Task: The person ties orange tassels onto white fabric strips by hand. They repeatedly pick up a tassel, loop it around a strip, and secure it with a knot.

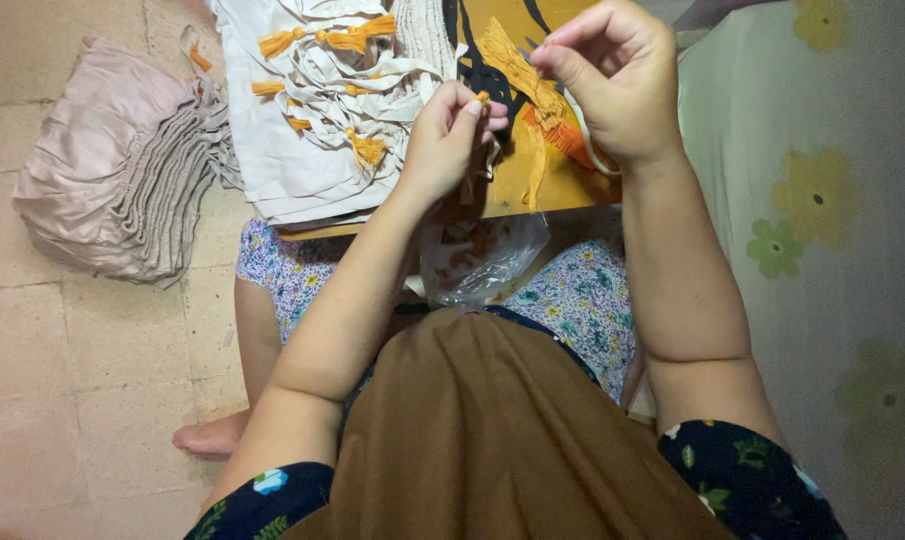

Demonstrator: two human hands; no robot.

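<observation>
My left hand pinches the top of a small orange tassel between thumb and fingertips, above a yellow board. My right hand is raised beside it with thumb and forefinger pinched together, seemingly on a thin thread too fine to make out. Under the right hand, a loose bundle of orange yarn and an orange comb lie on the board. White cloth pieces with orange tassels are stacked to the left on the board.
A pile of folded pale pink cloth sits on the tiled floor at left. A clear plastic bag lies on my lap. A green flowered sheet covers the right side. My bare foot rests on the floor.
</observation>
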